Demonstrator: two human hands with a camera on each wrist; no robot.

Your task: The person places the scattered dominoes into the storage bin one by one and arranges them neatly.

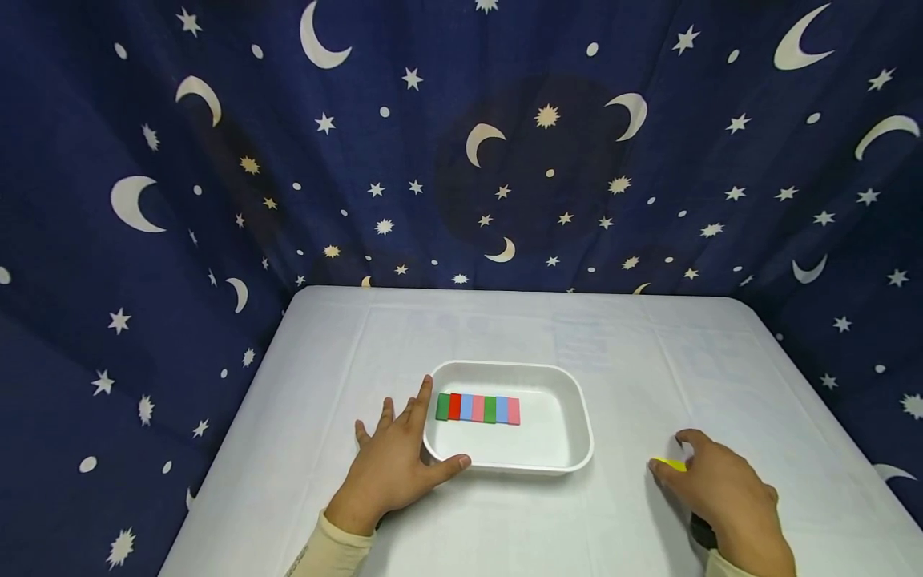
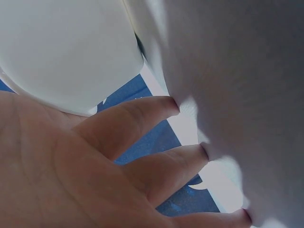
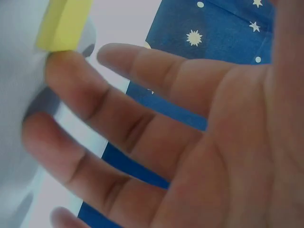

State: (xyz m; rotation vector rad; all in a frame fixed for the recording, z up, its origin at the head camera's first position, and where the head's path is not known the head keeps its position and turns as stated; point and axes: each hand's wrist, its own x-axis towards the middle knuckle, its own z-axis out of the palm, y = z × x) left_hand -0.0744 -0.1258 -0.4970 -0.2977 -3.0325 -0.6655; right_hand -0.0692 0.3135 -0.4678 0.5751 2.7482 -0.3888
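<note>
A white tray (image 1: pixel 548 417) stands mid-table in the head view. Inside it, several coloured blocks (image 1: pixel 478 409) in green, red, light blue and pink form a row along the left side. My left hand (image 1: pixel 395 461) rests at its left front corner, fingers spread, index finger along the left rim and thumb by the front rim. In the left wrist view, other fingertips (image 2: pixel 166 105) touch the tabletop. Off to the right of the tray, my right hand (image 1: pixel 724 485) pinches a yellow block (image 3: pixel 65 26) low over the table, the middle fingertip against one end. The thumb's contact is partly hidden.
White cloth covers the table (image 1: pixel 613 336). A dark blue curtain (image 1: pixel 404 160) with moons and stars hangs behind and along both sides. Under the right wrist, a dark object (image 1: pixel 701 530) is partly visible.
</note>
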